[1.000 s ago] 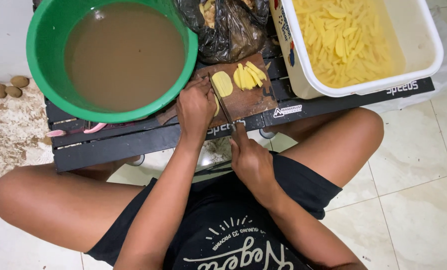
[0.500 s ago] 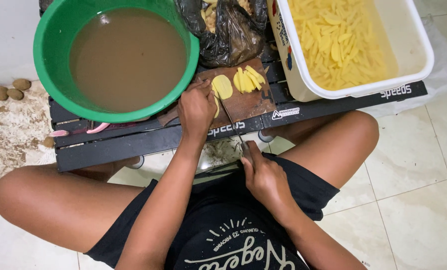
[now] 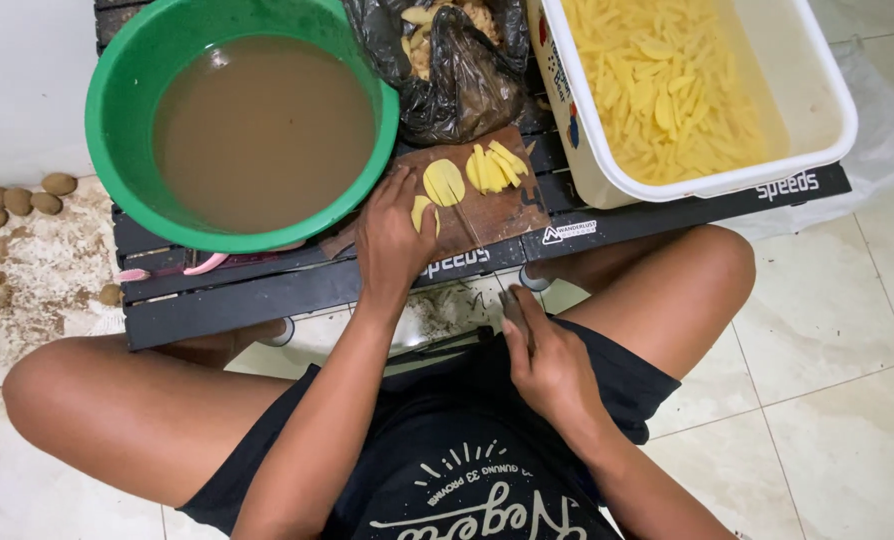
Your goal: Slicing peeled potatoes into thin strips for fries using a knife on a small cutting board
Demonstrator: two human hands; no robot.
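Observation:
My left hand point(image 3: 392, 240) presses down on a pale potato piece point(image 3: 422, 212) on the brown cutting board point(image 3: 497, 215). A flat potato slice point(image 3: 444, 182) and a small fan of cut yellow sticks point(image 3: 497, 165) lie on the board just beyond my fingers. My right hand point(image 3: 547, 360) is drawn back over my lap, fingers closed around a knife handle. The thin blade point(image 3: 470, 228) reaches forward onto the board beside my left hand. The handle is hidden inside my fist.
A green basin point(image 3: 242, 120) of muddy brown water fills the left of the low black slatted table point(image 3: 667, 215). A white tub point(image 3: 817, 90) of potato sticks stands at the right, a black bag point(image 3: 457, 70) of peels between them. Unpeeled potatoes point(image 3: 27, 195) lie on the floor.
My right hand has pulled back from the board's edge toward my lap, drawing the knife with it. My left hand stays on the potato piece.

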